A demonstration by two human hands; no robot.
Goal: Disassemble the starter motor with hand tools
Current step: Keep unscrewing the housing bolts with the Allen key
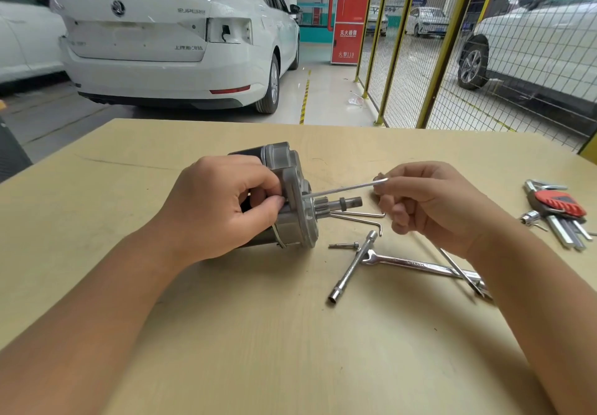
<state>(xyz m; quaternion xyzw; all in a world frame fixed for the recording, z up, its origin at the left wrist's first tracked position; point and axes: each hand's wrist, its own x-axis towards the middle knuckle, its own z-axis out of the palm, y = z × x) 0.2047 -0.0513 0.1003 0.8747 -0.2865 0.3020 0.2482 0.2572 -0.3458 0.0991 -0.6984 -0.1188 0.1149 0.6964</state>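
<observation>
The starter motor (295,185) lies on its side on the wooden table (226,334), its grey cast housing and pinion shaft (350,203) pointing right. My left hand (219,208) grips the motor body from the near side, fingers curled round it. My right hand (429,204) pinches the bent end of a long hex key (342,189). The key's tip sits at the face of the housing, just above the pinion.
Two loose hex keys (358,217) lie right of the shaft. A removed bolt (344,245), a T-handle socket wrench (352,267) and a combination spanner (416,264) lie nearer me. A red-holder hex key set (560,209) and a small socket (529,217) sit far right.
</observation>
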